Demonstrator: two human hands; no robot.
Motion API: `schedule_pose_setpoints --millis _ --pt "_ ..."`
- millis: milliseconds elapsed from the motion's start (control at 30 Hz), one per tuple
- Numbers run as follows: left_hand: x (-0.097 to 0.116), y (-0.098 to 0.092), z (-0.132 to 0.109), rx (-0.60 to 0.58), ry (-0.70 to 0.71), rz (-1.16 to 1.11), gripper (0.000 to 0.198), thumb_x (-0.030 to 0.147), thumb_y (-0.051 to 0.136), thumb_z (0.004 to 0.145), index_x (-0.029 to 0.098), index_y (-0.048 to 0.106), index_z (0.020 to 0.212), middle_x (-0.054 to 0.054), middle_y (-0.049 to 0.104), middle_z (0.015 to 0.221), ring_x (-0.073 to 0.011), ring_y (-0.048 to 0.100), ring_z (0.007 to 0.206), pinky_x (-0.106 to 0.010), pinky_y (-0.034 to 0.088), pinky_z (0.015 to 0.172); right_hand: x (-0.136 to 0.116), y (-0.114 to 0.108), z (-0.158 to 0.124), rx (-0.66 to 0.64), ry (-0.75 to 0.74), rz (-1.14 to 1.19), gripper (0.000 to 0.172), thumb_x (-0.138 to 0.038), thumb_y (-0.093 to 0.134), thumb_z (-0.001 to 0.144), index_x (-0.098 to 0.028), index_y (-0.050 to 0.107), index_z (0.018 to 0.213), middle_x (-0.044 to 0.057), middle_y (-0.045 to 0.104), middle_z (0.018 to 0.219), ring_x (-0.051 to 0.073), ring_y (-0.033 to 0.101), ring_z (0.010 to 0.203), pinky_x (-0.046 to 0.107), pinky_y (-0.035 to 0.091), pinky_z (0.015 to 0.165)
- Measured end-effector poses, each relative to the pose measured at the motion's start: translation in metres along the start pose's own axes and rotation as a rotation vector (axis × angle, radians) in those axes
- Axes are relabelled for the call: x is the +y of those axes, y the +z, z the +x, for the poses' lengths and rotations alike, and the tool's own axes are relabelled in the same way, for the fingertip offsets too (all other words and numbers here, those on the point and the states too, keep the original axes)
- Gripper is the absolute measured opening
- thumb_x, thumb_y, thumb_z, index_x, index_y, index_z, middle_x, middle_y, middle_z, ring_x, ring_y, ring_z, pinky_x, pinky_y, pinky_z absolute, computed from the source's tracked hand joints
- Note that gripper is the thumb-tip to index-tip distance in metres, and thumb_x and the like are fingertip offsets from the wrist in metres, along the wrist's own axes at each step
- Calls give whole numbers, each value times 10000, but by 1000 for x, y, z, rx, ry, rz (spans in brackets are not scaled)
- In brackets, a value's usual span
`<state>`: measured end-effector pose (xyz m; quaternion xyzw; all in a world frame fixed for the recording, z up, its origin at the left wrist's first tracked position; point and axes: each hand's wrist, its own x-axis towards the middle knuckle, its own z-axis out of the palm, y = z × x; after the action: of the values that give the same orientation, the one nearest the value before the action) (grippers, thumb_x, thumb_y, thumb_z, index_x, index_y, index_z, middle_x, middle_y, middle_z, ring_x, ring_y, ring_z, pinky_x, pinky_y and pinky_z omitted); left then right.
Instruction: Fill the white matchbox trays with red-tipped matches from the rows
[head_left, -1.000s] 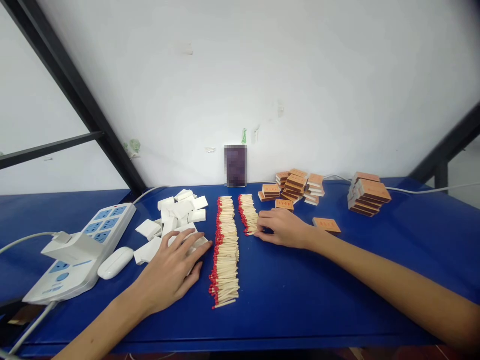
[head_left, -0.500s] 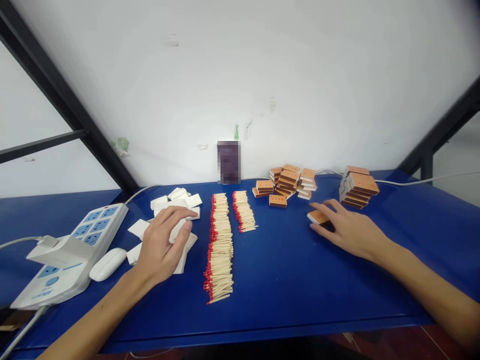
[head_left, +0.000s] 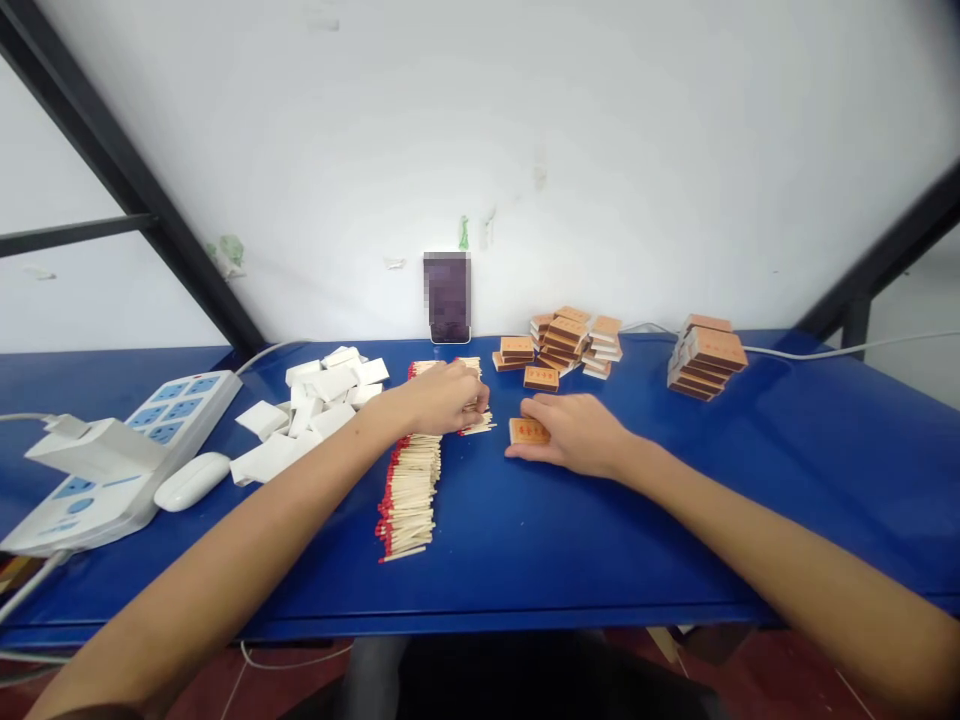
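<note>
My right hand [head_left: 576, 435] grips an orange-topped matchbox [head_left: 527, 431] lying flat on the blue table, its thumb and fingers along the box's sides. My left hand [head_left: 448, 397] reaches over the long row of red-tipped matches [head_left: 411, 490]. Its bent fingers close on the matches of the shorter row [head_left: 478, 424], and the hand hides much of that row. Behind my right hand lies a single matchbox [head_left: 541, 378], in front of a loose heap of matchboxes [head_left: 564, 338].
White inner trays [head_left: 330, 383] are heaped at left, beside a white oval case [head_left: 193, 482] and a power strip [head_left: 176, 425] with a plugged-in adapter. A phone [head_left: 448, 297] leans on the wall. Stacked matchboxes [head_left: 706, 358] stand at right, near a white cable [head_left: 840, 352].
My left hand has moved right from the white trays to the shorter match row. My right hand has brought its matchbox left, close to the matches. The view has shifted slightly.
</note>
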<state>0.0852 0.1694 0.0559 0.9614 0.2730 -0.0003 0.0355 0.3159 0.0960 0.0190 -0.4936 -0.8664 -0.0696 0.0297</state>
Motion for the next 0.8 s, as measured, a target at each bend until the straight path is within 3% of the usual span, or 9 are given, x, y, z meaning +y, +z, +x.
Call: schedule_pose_setpoints --millis 267,400,533,700,800 --pt "5 2 -6 133 -90 34 140 280 571 932 190 678 945 -94 673 976 -272 611 941 -352 430 775 -4 7 -1 -7 52 119 549 -741 453 934 -214 593 1005 62 740 934 236 669 782 300 228 582" --pt "7 -5 -13 209 -103 27 218 316 495 990 187 654 1063 -65 691 926 -215 639 838 -316 445 728 -3 7 -1 -2 45 123 550 -732 440 941 -209 598 1000 67 709 967 233 651 782 303 254 592" --pt "4 -11 -26 309 -148 80 257 275 426 1009 180 664 1031 -45 686 840 -180 624 724 -294 421 642 0 6 -3 7 -77 151 524 -688 431 964 -194 602 1001 81 655 1032 223 631 809 311 326 635" --pt "0 -12 -41 381 -133 243 303 265 431 989 160 696 889 -78 680 792 -214 606 718 -327 402 639 2 1 1 -22 -227 229 439 -581 446 995 -194 589 1145 74 679 1043 235 651 859 322 384 694" --pt "-3 -12 -46 430 -111 307 327 268 415 996 159 707 899 -79 694 784 -225 615 731 -345 418 666 2 -1 6 -34 -270 204 438 -526 497 976 -202 581 1258 88 702 1079 247 668 845 324 389 680"
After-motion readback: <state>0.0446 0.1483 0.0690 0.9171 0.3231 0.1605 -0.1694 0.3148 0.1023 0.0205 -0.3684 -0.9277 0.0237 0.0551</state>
